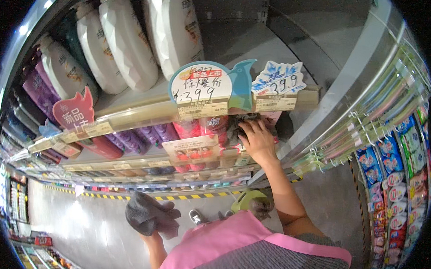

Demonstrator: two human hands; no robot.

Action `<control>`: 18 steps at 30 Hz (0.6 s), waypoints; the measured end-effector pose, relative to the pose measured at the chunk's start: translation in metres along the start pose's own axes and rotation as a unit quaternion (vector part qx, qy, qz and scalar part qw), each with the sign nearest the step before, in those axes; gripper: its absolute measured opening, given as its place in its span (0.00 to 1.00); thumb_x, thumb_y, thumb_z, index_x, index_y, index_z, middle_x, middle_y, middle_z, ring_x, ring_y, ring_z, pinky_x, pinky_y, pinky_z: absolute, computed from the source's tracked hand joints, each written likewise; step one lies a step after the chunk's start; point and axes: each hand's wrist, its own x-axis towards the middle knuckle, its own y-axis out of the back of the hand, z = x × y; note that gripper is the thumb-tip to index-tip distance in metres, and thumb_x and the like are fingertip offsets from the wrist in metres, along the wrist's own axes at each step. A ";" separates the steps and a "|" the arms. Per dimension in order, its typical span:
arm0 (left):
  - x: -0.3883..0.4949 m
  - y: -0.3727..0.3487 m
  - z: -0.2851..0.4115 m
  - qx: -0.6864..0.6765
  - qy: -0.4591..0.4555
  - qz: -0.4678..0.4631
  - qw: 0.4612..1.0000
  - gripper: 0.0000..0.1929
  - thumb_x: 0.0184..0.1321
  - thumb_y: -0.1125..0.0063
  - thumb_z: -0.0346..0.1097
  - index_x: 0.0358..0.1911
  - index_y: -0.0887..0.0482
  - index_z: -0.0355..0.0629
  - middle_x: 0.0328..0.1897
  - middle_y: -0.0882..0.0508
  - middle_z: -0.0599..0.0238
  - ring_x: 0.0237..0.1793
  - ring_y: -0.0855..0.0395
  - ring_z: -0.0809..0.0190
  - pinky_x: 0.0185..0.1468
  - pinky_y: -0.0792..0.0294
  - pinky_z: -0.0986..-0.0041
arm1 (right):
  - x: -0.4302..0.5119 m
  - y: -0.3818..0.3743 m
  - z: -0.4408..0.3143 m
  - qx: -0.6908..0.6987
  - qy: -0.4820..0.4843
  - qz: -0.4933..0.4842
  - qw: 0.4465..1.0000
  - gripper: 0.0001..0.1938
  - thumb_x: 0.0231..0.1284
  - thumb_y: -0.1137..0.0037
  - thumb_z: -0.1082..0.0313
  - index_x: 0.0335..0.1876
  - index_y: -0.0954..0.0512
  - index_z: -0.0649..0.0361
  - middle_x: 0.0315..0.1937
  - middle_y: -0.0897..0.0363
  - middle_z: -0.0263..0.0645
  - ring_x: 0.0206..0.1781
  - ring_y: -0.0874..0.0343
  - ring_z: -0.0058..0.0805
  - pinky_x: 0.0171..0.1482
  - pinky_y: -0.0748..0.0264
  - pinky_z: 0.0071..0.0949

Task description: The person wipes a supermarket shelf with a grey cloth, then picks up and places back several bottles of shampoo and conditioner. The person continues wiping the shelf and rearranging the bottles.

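Note:
My right hand (257, 138) presses a crumpled dark grey cloth (234, 130) on the second shelf, just under the front edge of the upper shelf (139, 114). Beside the cloth stand pink bottles (214, 125), partly covered by the shelf edge. My left hand (151, 238) is low on the left, away from the shelving. It holds a bunched dark grey cloth (143, 213), which hides most of the fingers.
White pump bottles (126, 41) stand on the upper shelf. Price signs (202, 84) project from its edge. A green bucket (244, 200) with a brown cloth (261, 208) is by my feet. Hanging packs (370, 163) line the right side.

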 end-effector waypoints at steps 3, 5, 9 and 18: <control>-0.010 0.003 0.003 -0.001 0.007 0.011 1.000 0.15 0.60 0.48 0.42 0.38 0.21 0.35 0.38 0.20 0.59 0.39 0.22 0.60 0.47 0.30 0.69 | 0.003 -0.003 -0.001 -0.020 0.002 -0.114 0.993 0.18 0.56 0.42 0.58 0.50 0.24 0.58 0.46 0.22 0.44 0.55 0.29 0.44 0.59 0.33 0.42; -0.012 0.006 0.003 -0.003 0.006 0.013 1.000 0.14 0.60 0.48 0.41 0.37 0.21 0.35 0.37 0.20 0.59 0.39 0.23 0.60 0.46 0.31 0.69 | 0.002 -0.007 0.000 -0.002 0.001 -0.168 0.986 0.18 0.56 0.42 0.58 0.48 0.24 0.60 0.43 0.21 0.46 0.55 0.29 0.45 0.65 0.40 0.43; -0.001 0.013 0.004 -0.008 -0.004 0.005 1.000 0.13 0.60 0.48 0.40 0.36 0.21 0.35 0.36 0.20 0.60 0.38 0.23 0.61 0.46 0.31 0.70 | 0.002 -0.008 0.003 0.011 0.004 -0.165 0.986 0.18 0.54 0.40 0.57 0.47 0.23 0.59 0.44 0.22 0.44 0.53 0.27 0.44 0.67 0.42 0.44; 0.040 0.026 0.019 0.059 -0.065 -0.064 0.994 0.11 0.59 0.48 0.38 0.34 0.21 0.35 0.34 0.20 0.61 0.35 0.23 0.62 0.44 0.31 0.72 | -0.049 0.013 -0.040 0.119 -0.153 0.101 0.976 0.07 0.59 0.43 0.68 0.41 0.20 0.58 0.39 0.20 0.38 0.43 0.21 0.38 0.46 0.25 0.34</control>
